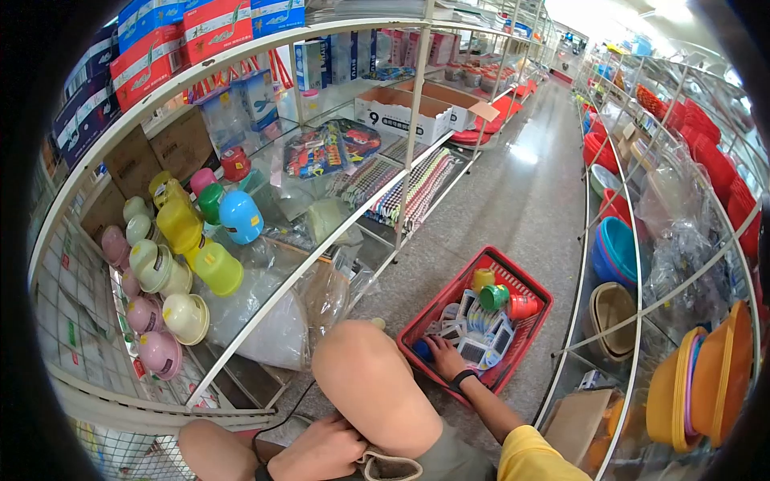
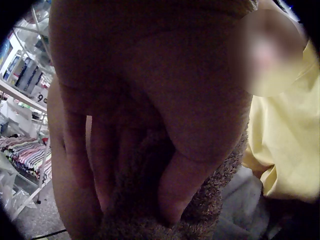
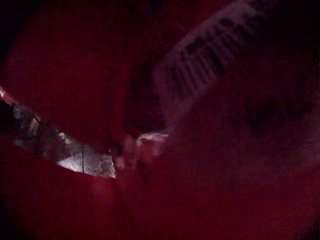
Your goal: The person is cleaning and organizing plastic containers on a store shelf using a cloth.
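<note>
My right hand point(image 1: 443, 357) reaches into a red shopping basket point(image 1: 525, 353) on the floor. Its fingers hold a dark blue cup point(image 1: 423, 349) at the basket's near left corner. White-framed packs point(image 1: 473, 353) lie beside that hand, below a yellow cup point(image 1: 483, 279), a green cup point(image 1: 493, 297) and a red cup point(image 1: 523, 306). The right wrist view is dark, mostly red, with a barcode label point(image 3: 200, 60). Low by the bent knee, my left hand point(image 1: 325, 449) grips a brown fuzzy cloth point(image 2: 205, 210); its fingers and thumb point down into the pile.
On the left, a glass shelf bears yellow cups point(image 1: 178, 224), a light blue cup point(image 1: 241, 216) and several pastel bowls point(image 1: 186, 318). Folded striped cloths point(image 1: 413, 192) and a white carton point(image 1: 393, 114) sit farther along. Plastic basins point(image 1: 616, 248) line the right rack beside the aisle floor point(image 1: 497, 192).
</note>
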{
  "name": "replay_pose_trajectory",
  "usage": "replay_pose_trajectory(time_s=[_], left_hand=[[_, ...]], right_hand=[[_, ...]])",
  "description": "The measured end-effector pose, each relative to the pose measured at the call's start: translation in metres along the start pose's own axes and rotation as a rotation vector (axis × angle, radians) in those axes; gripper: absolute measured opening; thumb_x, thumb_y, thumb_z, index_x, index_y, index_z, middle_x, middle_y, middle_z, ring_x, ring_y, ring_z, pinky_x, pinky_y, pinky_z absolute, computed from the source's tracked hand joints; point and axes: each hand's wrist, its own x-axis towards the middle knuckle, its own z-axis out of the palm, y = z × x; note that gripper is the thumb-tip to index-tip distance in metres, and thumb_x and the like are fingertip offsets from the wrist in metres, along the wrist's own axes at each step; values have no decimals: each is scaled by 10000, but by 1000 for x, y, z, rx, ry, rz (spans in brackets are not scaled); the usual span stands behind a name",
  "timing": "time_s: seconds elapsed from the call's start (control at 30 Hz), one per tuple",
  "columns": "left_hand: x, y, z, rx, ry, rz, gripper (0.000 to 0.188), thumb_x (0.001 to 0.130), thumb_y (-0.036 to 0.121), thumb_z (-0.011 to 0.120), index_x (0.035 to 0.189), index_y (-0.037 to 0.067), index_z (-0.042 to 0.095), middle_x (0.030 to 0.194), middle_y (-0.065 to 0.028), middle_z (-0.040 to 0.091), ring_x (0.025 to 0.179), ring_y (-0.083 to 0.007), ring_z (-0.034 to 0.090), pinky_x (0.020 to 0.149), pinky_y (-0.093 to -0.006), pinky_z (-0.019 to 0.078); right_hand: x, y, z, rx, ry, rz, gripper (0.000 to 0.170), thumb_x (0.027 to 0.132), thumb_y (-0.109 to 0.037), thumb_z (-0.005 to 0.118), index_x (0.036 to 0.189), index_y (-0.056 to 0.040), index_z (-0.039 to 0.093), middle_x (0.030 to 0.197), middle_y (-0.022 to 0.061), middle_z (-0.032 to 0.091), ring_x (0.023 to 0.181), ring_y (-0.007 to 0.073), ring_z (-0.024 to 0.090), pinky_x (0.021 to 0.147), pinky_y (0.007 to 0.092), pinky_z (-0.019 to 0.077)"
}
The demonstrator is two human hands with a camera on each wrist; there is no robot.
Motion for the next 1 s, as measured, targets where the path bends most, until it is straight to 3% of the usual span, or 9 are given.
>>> replay_pose_trajectory(time_s=[0.13,0.33,0.4,0.53,0.63,1.0], left_hand=[[2,-1,1,-16,13,-8,252,686,206,673,862,27,693,889,-120,666,934,-303,626,883,-390,492],[-6,-7,4,37,-49,-14,310,690,232,688,928,33,697,951,-137,668,953,-318,624,892,-402,487],[-8,-4,1,-21,-65,-94,351,687,242,695,971,34,695,989,-150,667,979,-335,618,916,-417,472],[-22,-5,12,66,-5,-69,391,684,264,703,997,30,690,1019,-159,666,997,-353,612,927,-428,463],[-34,-4,17,-62,8,-135,420,703,288,688,1020,14,674,1055,-181,655,1018,-369,604,923,-434,460],[-57,31,18,-96,56,-389,245,696,134,644,895,-8,667,836,-211,649,782,-379,613,711,-433,493]], right_hand=[[-1,-3,-3,65,-52,98,686,772,-170,674,1384,-135,366,1318,193,467,1145,415,490,1004,463,412],[0,2,5,114,-66,139,739,743,-184,711,1385,-131,349,1317,192,464,1151,424,483,995,478,420],[-1,5,8,107,-66,149,751,738,-204,721,1385,-133,346,1320,195,457,1161,423,478,994,478,421],[-3,-1,1,106,-68,193,780,740,-278,731,1382,-79,334,1321,202,452,1162,421,478,991,470,424],[-4,6,12,118,-28,174,782,727,-303,744,1358,-48,359,1328,202,445,1149,420,480,981,467,429],[-2,11,15,88,10,142,845,707,-344,749,1377,-8,358,1262,201,479,1121,408,490,949,450,449]])
